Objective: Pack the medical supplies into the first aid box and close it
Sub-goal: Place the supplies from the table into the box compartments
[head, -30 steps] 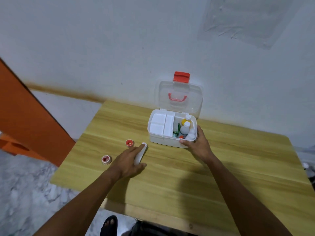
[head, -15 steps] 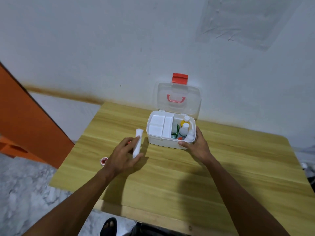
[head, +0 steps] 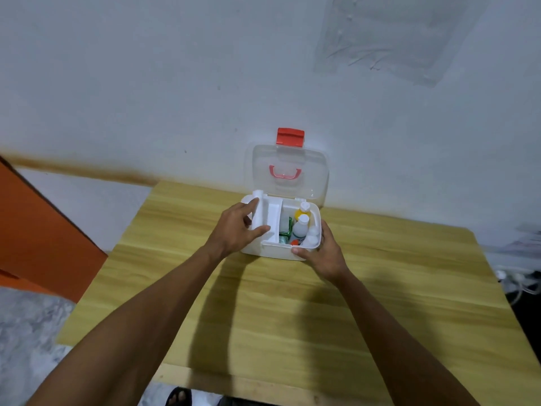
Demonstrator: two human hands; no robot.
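The white first aid box [head: 270, 252] stands open at the table's far edge, its clear lid [head: 310, 177] with red latch [head: 290, 137] leaning back by the wall. My left hand [head: 235, 232] holds a long white stick-shaped item [head: 258, 213] over the box's left side, above the white tray insert [head: 272, 219]. My right hand [head: 325, 252] grips the box's front right corner. Inside on the right stand a yellow bottle [head: 301, 211], white bottles [head: 301, 228] and a green item [head: 285, 230].
The wooden table [head: 292, 312] reaches from the wall toward me. An orange panel [head: 38, 230] stands at the left over a marble floor. Cables and white plugs [head: 521, 282] lie past the table's right edge. A foot [head: 178, 397] shows below the front edge.
My left hand lifted the white stick-shaped item off the table and carried it right and up over the box's left side. The two red-capped rolls are hidden now. My right hand stayed on the box.
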